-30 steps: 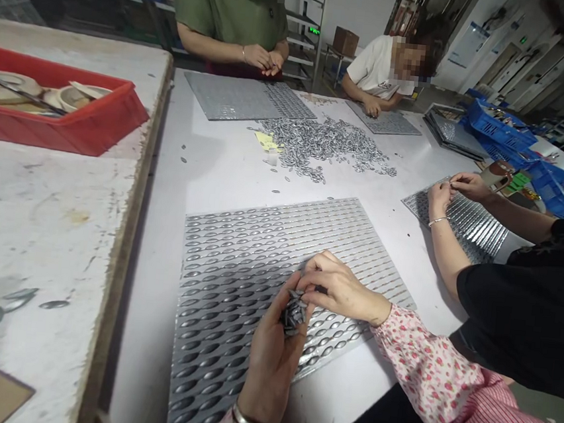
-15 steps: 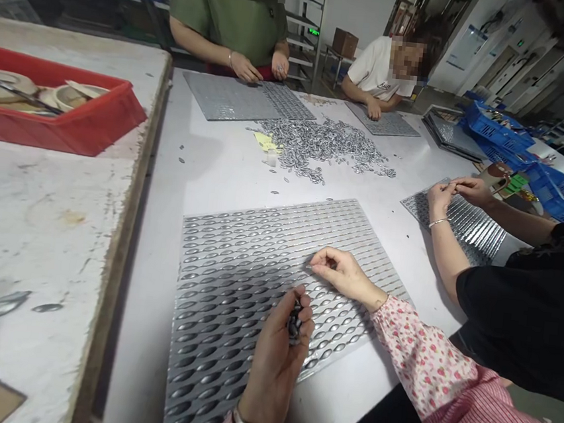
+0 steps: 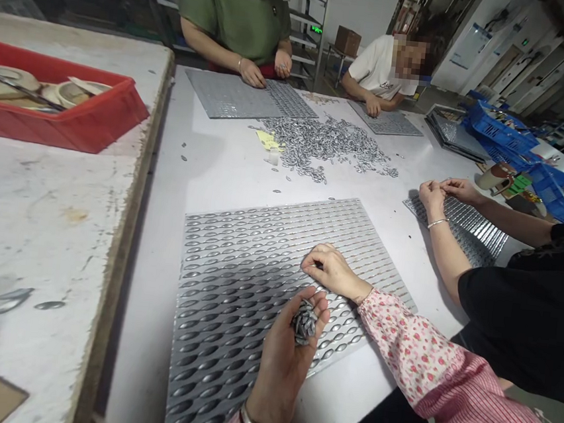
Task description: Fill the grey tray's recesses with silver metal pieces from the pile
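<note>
My left hand (image 3: 284,365) is cupped, palm up, round a handful of small grey leaf-shaped pieces (image 3: 305,322) above a large grey sheet (image 3: 222,319). Rows of pointed oval shapes cover the sheet's left and near parts; its far right part shows narrow ridged lines. Just beyond the left hand, my right hand (image 3: 331,269) is at the sheet's surface, thumb and fingertips pinched together. Whatever lies between those fingertips is too small or hidden to make out. Farther back, a loose pile of the same leaf-shaped pieces (image 3: 328,143) lies on the white table.
A red tray (image 3: 86,116) with tape rolls stands on the raised worktop at left. Across the table two people work at grey sheets (image 3: 243,98); a third person's hands (image 3: 443,194) work at right. Blue crates (image 3: 563,192) and a mug (image 3: 497,177) stand at the far right.
My left hand has turned and opened more, so the handful of pieces shows more fully. My right hand has shifted slightly left and lower against the sheet.
</note>
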The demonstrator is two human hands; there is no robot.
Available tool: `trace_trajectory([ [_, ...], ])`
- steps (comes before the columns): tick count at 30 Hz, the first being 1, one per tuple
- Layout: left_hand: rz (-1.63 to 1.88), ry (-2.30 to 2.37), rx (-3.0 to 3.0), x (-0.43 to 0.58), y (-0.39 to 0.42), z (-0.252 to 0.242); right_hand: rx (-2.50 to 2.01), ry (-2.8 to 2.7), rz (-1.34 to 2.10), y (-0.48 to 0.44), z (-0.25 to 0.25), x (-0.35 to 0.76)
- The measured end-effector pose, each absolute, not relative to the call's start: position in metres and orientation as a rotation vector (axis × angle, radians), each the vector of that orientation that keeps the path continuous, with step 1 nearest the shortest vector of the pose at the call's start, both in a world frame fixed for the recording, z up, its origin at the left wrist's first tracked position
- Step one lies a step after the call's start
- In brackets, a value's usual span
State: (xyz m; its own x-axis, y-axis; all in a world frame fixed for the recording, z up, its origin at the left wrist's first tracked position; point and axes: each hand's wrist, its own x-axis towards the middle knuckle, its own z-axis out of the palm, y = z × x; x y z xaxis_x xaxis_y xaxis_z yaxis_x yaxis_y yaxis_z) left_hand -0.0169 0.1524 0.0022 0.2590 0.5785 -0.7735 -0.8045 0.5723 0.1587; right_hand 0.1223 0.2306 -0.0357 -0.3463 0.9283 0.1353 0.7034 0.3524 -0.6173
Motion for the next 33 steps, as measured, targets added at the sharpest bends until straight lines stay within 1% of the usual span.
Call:
trace_trajectory([
  [6,0.997,0.862,-0.330,-0.017,0.153,0.004,-1.402,-1.996,0.760,0.230,-0.039,0.127],
  [9,1.046,0.829,-0.338,-0.018,0.155,0.002,-1.376,-2.055,0.761,0.227,-0.038,0.127],
  [14,1.087,0.796,-0.328,-0.018,0.156,-0.003,-1.340,-1.941,0.753,0.215,-0.018,0.126],
  [19,1.143,0.806,-0.228,-0.017,0.154,-0.008,-1.217,-2.311,0.690,0.201,0.011,0.118],
  [22,1.144,0.852,-0.159,-0.016,0.153,-0.008,-1.214,-2.373,0.737,0.198,0.015,0.113],
  [25,1.147,0.830,-0.189,-0.016,0.154,-0.005,-1.236,-2.173,0.993,0.199,0.008,0.114],
  [28,1.120,0.837,-0.240,-0.017,0.154,0.000,-1.269,-1.760,1.281,0.203,-0.004,0.120],
  [30,1.080,0.864,-0.253,-0.019,0.154,0.002,-1.243,-1.561,1.328,0.209,-0.011,0.124],
  [33,1.044,0.843,-0.254,-0.021,0.152,0.000,-1.244,-1.473,1.329,0.219,-0.020,0.128],
])
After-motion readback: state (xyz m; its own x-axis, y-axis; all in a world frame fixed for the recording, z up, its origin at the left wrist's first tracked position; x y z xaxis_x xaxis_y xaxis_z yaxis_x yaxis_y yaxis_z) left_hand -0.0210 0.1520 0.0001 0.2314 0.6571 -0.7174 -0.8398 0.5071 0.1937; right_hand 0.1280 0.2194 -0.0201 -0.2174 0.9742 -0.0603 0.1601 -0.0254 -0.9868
